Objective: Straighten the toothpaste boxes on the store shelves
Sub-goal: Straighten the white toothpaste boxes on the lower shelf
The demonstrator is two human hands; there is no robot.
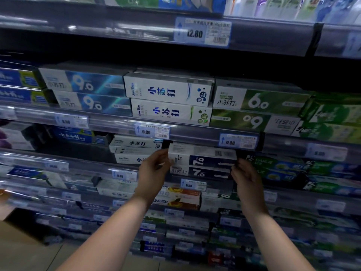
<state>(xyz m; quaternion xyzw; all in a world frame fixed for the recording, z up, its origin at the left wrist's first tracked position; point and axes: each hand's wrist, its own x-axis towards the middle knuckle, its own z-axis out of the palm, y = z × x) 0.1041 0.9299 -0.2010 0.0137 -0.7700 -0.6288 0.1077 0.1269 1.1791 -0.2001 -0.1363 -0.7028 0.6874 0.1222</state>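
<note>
A white and navy "7.0" toothpaste box (203,157) lies lengthwise on top of a matching "7.0" box (199,172) on the third shelf down. My left hand (154,169) grips its left end. My right hand (244,176) pinches its right end. To its left sit two stacked white boxes (132,151). Green Darlie boxes (277,167) lie to its right. On the shelf above, blue "9.0" boxes (86,92), white boxes (170,100) and green "6.0" boxes (259,110) are stacked in pairs.
Clear plastic price rails (195,132) with blue tags run along each shelf front. Lower shelves (175,212) hold several more boxes. A cardboard box (17,233) stands on the floor at lower left. The top shelf (273,6) carries bottles and packs.
</note>
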